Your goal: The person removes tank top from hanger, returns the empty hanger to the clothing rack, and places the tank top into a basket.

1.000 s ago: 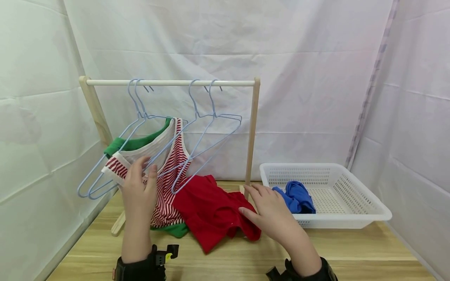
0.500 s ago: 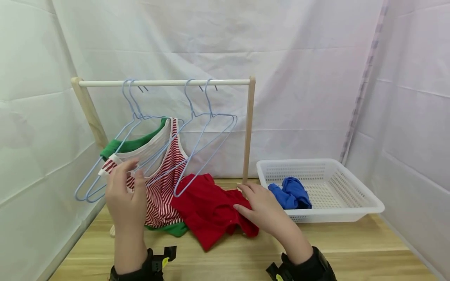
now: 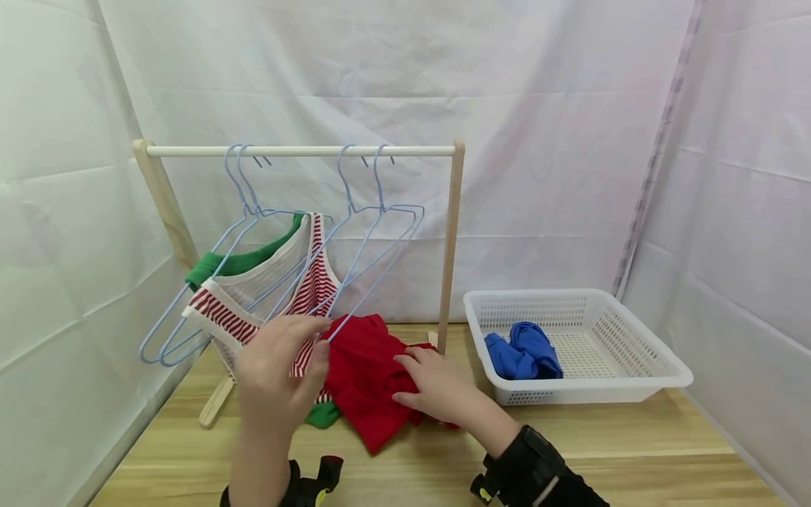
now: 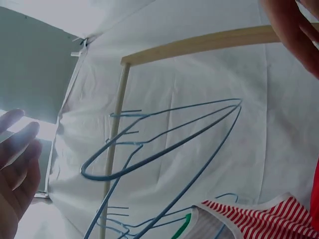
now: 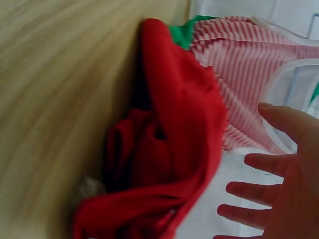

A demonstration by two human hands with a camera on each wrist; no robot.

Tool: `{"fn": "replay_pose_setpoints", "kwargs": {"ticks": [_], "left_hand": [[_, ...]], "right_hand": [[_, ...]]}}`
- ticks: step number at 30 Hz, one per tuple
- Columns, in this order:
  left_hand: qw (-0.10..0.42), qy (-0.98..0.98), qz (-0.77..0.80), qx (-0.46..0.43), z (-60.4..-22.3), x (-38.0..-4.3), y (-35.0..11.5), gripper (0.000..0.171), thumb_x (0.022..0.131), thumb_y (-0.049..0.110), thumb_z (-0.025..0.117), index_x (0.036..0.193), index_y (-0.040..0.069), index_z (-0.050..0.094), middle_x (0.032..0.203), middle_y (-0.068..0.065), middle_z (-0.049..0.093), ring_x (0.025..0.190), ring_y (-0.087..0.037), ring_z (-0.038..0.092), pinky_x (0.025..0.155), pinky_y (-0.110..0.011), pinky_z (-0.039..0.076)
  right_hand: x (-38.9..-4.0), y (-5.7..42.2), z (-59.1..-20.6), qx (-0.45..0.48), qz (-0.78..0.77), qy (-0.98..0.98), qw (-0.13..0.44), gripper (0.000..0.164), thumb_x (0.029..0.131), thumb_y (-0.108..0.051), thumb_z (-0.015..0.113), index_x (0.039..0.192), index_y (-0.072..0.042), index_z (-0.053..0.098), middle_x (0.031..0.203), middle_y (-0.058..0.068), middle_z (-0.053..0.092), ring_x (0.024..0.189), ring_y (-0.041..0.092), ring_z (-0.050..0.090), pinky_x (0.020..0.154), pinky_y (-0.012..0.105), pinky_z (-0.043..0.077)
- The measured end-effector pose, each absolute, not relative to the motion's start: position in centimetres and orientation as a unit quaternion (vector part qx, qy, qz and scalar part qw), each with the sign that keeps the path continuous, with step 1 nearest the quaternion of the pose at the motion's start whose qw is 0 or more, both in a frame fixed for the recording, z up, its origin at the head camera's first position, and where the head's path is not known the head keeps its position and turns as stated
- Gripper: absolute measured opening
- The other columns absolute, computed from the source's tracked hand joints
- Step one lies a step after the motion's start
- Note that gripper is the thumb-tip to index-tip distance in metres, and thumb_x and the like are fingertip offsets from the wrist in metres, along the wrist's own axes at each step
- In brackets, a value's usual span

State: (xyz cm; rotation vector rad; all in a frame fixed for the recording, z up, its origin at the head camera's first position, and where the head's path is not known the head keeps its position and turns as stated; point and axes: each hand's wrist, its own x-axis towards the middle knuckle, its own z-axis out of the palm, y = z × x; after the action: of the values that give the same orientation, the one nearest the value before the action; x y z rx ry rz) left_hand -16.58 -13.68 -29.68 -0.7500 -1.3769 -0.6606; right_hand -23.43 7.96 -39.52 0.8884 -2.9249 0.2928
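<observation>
My left hand (image 3: 279,380) is raised in front of the striped tank top, fingers bent loosely toward the bare hangers (image 3: 364,264). In the left wrist view its fingers (image 4: 20,169) stand apart from those blue hangers (image 4: 164,144). My right hand (image 3: 440,391) hovers at the red garment (image 3: 367,384), which lies crumpled on the table; the right wrist view shows its spread fingers (image 5: 254,191) beside the red cloth (image 5: 184,124), holding nothing. A red-and-white striped tank top (image 3: 319,282) hangs from a blue hanger, in front of a green garment (image 3: 243,260).
A wooden rack with a white rail (image 3: 298,151) carries the hangers. To the right stands a white perforated basket (image 3: 608,384) with a crumpled blue garment (image 3: 526,352) in it. White cloth walls (image 3: 538,176) enclose the wooden table (image 3: 633,451).
My left hand moved left, then right and down, past the striped tank top's front. My right hand moved left over the red garment. The bare hangers shifted slightly.
</observation>
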Motion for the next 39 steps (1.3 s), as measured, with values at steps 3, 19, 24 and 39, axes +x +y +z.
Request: {"fn": "replay_pose_setpoints", "kwargs": {"ticks": [3,19,24,39], "left_hand": [[0.605,-0.659,-0.255,-0.367,-30.0,-16.4,-12.8,0.035,0.099,0.028,0.052,0.088,0.000,0.070,0.080,-0.009,0.069,0.069,-0.025,0.064,0.065,-0.035,0.053],[0.370,-0.836,-0.158,-0.374,-33.3,-19.1,-9.5,0.020,0.089,0.030,0.070,0.103,0.015,0.072,0.082,0.006,0.070,0.068,-0.010,0.064,0.059,-0.024,0.052],[0.345,-0.853,-0.149,-0.363,-34.0,-20.0,-9.6,0.021,0.089,0.029,0.072,0.103,0.014,0.071,0.080,0.005,0.069,0.067,-0.010,0.063,0.059,-0.026,0.052],[0.274,-0.882,-0.197,-0.330,-33.9,-20.6,-10.7,0.021,0.091,0.022,0.070,0.108,0.009,0.069,0.072,0.010,0.057,0.063,-0.005,0.051,0.061,-0.025,0.049]], "right_hand": [[-23.8,7.4,-40.6,0.275,0.094,-0.957,0.018,0.073,0.085,-0.054,0.067,0.145,-0.017,0.046,0.147,0.010,0.042,0.133,0.031,0.040,0.099,0.056,0.039],[-26.3,6.2,-43.5,0.239,0.097,-0.965,-0.038,0.108,0.064,-0.043,0.089,0.153,-0.026,0.031,0.150,0.011,0.040,0.126,0.039,0.044,0.092,0.066,0.041],[-27.0,6.5,-43.3,0.249,0.047,-0.967,-0.037,0.089,0.067,-0.035,0.089,0.144,-0.018,0.047,0.135,0.008,0.053,0.114,0.033,0.053,0.085,0.054,0.050],[-28.5,8.2,-41.5,0.302,0.082,-0.949,-0.017,0.037,0.086,-0.002,0.067,0.121,-0.014,0.064,0.101,-0.001,0.067,0.088,0.014,0.062,0.082,0.033,0.052]]}}
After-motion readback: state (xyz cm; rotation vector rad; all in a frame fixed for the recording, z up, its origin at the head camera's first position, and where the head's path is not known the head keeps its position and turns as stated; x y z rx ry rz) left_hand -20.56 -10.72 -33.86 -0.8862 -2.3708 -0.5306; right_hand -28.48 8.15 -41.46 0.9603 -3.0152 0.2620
